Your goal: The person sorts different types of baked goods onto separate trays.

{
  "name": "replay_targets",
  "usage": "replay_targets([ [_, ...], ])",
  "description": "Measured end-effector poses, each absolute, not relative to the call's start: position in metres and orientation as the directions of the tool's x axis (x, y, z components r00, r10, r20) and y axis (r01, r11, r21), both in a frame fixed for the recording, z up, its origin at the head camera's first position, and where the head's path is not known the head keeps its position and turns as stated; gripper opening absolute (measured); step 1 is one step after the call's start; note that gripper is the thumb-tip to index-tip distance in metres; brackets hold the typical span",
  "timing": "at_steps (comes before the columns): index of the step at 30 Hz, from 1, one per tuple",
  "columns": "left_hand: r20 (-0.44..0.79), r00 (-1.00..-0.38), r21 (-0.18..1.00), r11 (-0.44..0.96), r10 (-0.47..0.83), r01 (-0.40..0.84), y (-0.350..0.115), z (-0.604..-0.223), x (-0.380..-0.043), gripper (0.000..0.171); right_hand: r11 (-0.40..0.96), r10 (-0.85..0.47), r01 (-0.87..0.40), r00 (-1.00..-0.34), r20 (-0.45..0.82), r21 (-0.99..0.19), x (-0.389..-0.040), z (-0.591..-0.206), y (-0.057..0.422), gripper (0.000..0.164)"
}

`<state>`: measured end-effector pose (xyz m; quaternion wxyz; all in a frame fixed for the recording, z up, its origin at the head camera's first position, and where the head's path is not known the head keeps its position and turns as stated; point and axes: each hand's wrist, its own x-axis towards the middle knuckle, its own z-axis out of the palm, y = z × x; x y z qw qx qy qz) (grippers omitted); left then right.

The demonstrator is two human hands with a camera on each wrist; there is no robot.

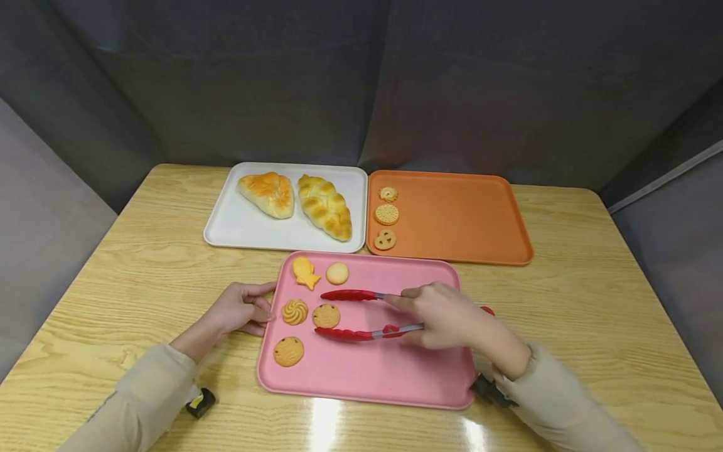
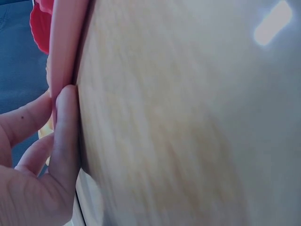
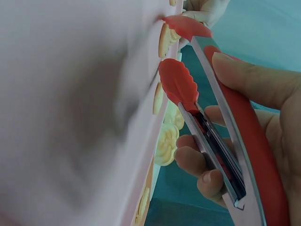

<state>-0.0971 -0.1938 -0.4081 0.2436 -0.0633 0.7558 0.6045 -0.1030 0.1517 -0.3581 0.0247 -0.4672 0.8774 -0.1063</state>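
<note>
In the head view my right hand (image 1: 446,317) grips a pair of tongs (image 1: 347,334) with red scalloped tips. The tips stand spread, one on each side of a round chocolate-chip cookie (image 1: 326,316), low over the pink tray (image 1: 390,376). The right wrist view shows the thumb on one red-handled arm of the tongs (image 3: 256,146) and curled fingers on the other. My left hand (image 1: 240,307) pinches the pink tray's left rim; in the left wrist view its fingers lie on both sides of the rim (image 2: 66,47).
Also on the pink tray are a fish-shaped cookie (image 1: 305,272), a plain round cookie (image 1: 337,274), a swirl cookie (image 1: 295,312) and another chocolate-chip cookie (image 1: 289,351). Behind it, a white tray (image 1: 254,235) bears two breads (image 1: 325,207); an orange tray (image 1: 452,216) bears three cookies (image 1: 386,215).
</note>
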Motion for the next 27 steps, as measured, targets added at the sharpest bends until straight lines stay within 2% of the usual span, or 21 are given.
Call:
replay_targets([
  [27,-0.449,-0.872,0.883,0.252,0.197,-0.397,-0.1957,-0.4105,-0.0974,0.064,0.53,-0.816,-0.8,-0.571,0.087,-0.281,-0.1017,-0.3534,0.1574,0.05],
])
